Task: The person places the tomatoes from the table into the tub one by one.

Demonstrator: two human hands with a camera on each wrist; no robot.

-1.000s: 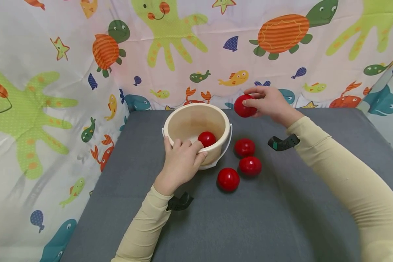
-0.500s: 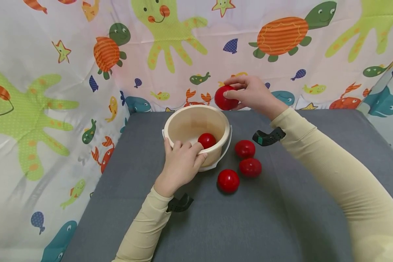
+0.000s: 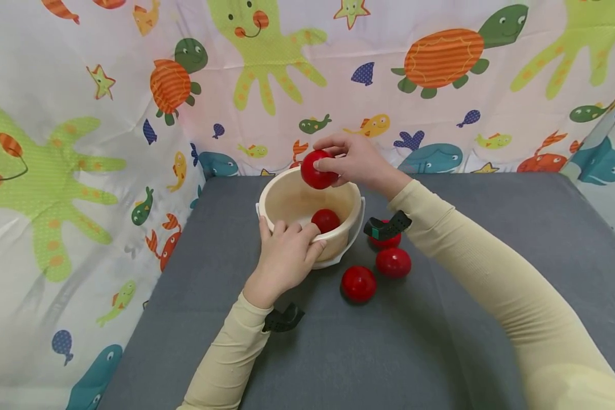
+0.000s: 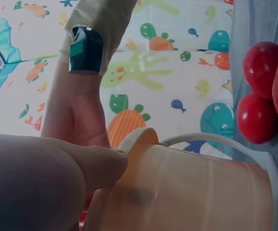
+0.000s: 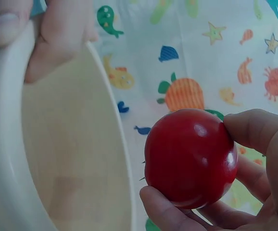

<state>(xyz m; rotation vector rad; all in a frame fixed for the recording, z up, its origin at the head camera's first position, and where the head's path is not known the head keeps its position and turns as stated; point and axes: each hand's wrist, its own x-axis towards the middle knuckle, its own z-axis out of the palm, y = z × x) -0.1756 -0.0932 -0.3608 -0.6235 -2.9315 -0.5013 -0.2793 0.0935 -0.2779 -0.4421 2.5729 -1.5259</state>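
My left hand [image 3: 285, 259] grips the near rim of a cream bucket [image 3: 287, 196]. Its fingers reach over the rim, while the thumb [image 4: 103, 166] presses from outside. Above the bucket's opening, toward the far rim, my right hand [image 3: 359, 162] holds a shiny red tomato [image 3: 318, 169] between thumb and fingers. In the right wrist view that tomato [image 5: 191, 156] appears beside the bucket's mouth. Another tomato [image 3: 325, 220] lies inside the bucket. To the bucket's right, three more rest on the table: a front tomato [image 3: 359, 284], a middle tomato [image 3: 393, 262] and a tomato partly hidden by the right wrist strap.
A grey cloth covers the table [image 3: 441, 353]. The bucket's white handle [image 3: 357, 228] hangs down on its right side. A curtain [image 3: 282, 131] printed with sea animals stands behind the table and along its left side.
My right hand has carried its tomato leftward from right of the bucket, rising and then lowering over the opening. My left hand stays on the rim.
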